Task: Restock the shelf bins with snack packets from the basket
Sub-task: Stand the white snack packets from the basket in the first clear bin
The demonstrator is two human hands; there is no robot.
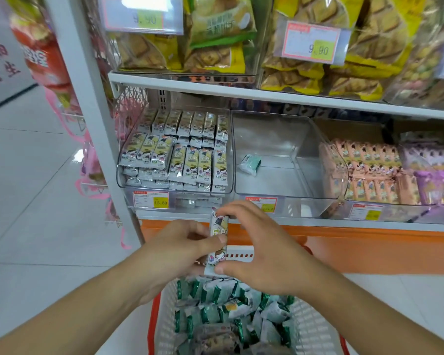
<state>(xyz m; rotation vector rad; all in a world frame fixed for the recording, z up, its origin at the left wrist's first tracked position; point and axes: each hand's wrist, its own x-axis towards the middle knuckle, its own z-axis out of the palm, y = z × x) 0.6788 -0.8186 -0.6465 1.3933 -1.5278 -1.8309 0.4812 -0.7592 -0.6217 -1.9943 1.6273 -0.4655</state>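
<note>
Head view: both hands grip one stack of cartoon-printed snack packets [218,239] above the basket [310,326]; left hand [182,248] pinches its side, right hand [256,249] clamps its ends. The middle clear bin [280,198] holds one green packet [250,163].

Pale floor tiles [31,175] fill the left of the frame. Pink ribbons [87,160] hang at center left, below a red hanging packet [44,60] at upper left.
</note>
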